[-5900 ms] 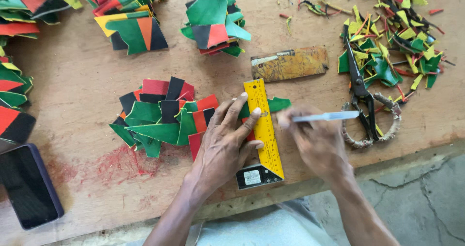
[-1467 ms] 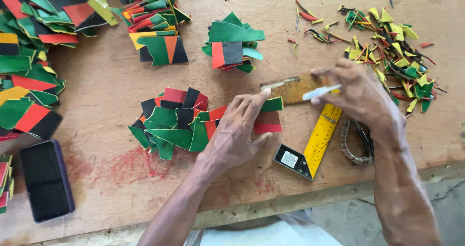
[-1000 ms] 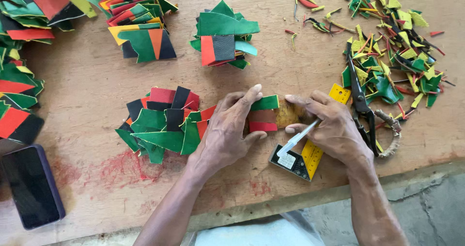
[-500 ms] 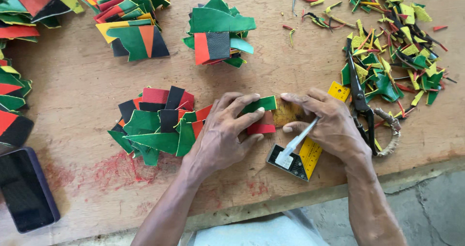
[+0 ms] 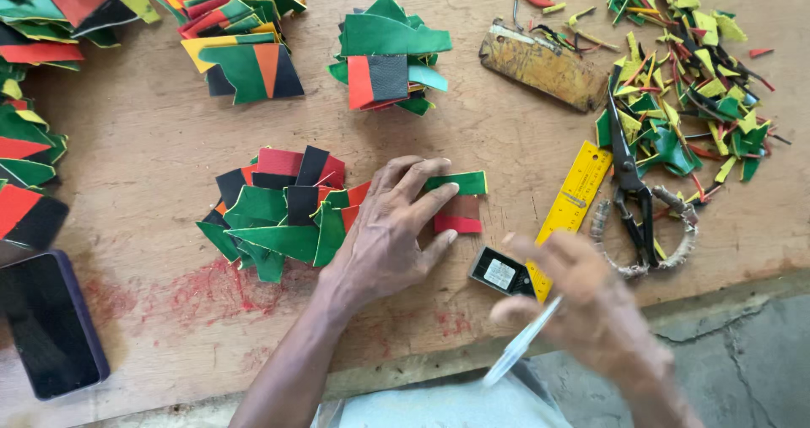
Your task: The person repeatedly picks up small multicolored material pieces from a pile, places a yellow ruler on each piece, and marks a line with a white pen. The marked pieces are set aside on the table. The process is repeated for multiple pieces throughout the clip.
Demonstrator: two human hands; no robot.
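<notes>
Your left hand [image 5: 384, 234] lies flat on the worn wooden counter [image 5: 152, 133], fingers spread, grip wide and pinning a small green, brown and red strip of cut sheet material [image 5: 458, 202] under its fingertips. Just left of that hand sits a loose heap of green, red and black cut pieces [image 5: 274, 213], touching your palm's edge. Your right hand [image 5: 591, 310] is blurred at the counter's near edge, its grip closed around a slim silver pen [image 5: 521, 354] that points down and left. Between your two hands lies the black end of a yellow ruler [image 5: 567, 210], which runs up and right across the counter. Beside the ruler rest black scissors with cord-wrapped handles [image 5: 633, 204], next to a scatter of green and yellow offcuts [image 5: 688, 82]. A worn brown rectangular block [image 5: 540, 64] lies above the ruler. A dark phone [image 5: 49, 323] sits at the counter's lower left corner
</notes>
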